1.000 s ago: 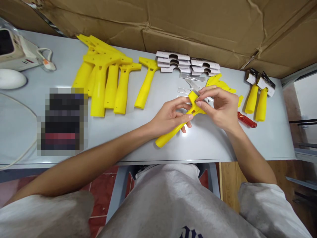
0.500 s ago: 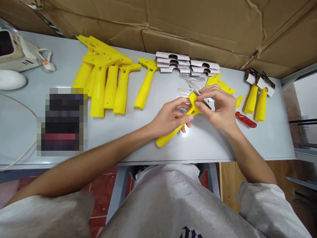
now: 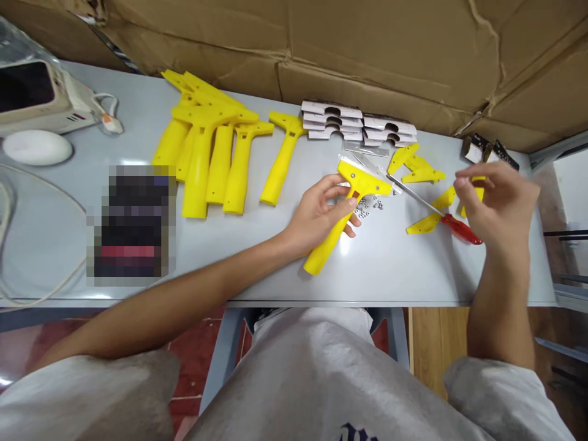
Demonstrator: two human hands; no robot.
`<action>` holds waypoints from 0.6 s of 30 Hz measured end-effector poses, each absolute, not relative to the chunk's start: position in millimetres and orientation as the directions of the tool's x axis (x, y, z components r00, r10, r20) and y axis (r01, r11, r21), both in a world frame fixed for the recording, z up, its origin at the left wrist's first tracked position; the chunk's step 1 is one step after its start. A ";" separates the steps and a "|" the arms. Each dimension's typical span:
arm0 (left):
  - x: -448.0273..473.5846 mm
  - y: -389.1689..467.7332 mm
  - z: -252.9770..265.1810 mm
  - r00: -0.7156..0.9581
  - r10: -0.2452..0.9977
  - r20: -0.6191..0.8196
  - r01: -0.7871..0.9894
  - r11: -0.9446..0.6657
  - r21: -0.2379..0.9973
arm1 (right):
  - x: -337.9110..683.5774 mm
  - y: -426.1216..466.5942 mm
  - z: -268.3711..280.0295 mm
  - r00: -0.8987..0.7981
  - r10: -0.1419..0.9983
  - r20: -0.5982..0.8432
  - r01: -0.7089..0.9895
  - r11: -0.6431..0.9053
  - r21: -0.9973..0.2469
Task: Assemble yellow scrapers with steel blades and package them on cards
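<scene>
My left hand (image 3: 316, 211) is closed around the neck of a yellow scraper (image 3: 331, 242), whose wide head points away from me. A thin metal blade (image 3: 390, 188) shows along the head's far edge, and a screw sits in the head's left hole. My right hand (image 3: 498, 202) is raised to the right, apart from the scraper. Its thumb and index fingertips come together, and anything between them is too small to make out. Below and left of it lies a screwdriver (image 3: 459, 229) with a red handle. Small screws and nuts (image 3: 362, 211) lie behind the scraper.
Yellow scraper handles (image 3: 195, 165) are piled at the left. White card sleeves (image 3: 333, 121) are stacked at the back, with flat yellow head plates (image 3: 423, 168) and blades (image 3: 365, 149) near them. A blurred dark object (image 3: 128, 220) and a white mouse (image 3: 37, 147) lie left.
My right hand has let go of the scraper's head and moved right and up. My left hand still holds the scraper, now turned with its head flat toward me. The view has shifted slightly.
</scene>
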State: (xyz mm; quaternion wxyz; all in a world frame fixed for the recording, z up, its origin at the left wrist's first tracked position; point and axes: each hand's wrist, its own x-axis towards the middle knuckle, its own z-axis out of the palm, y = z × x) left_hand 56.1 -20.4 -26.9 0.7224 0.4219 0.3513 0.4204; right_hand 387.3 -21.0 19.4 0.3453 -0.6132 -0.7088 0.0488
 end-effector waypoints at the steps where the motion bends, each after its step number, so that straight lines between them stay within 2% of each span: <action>1: 56.7 -20.8 -27.1 0.394 0.906 -0.152 -0.313 0.288 0.905 | 397.3 -31.4 14.3 -0.048 0.899 0.436 0.856 0.262 -0.446; 6: 59.1 -20.1 -27.1 0.369 0.920 -0.130 -0.343 0.265 0.901 | 434.4 -84.8 -10.4 -0.121 0.888 0.444 0.952 0.229 -0.200; 9: 59.0 -19.4 -26.5 0.360 0.923 -0.136 -0.333 0.263 0.905 | 444.9 -99.5 -19.5 -0.114 0.929 0.353 0.987 0.147 -0.068; 14: 58.2 -18.3 -28.7 0.338 0.935 -0.110 -0.321 0.224 0.920 | 438.5 -96.4 -29.5 -0.135 0.920 0.369 0.986 0.160 -0.038; 18: 59.5 -16.8 -30.8 0.310 0.946 -0.092 -0.334 0.199 0.921 | 431.3 -96.4 -26.9 -0.106 0.961 0.255 0.994 0.102 0.026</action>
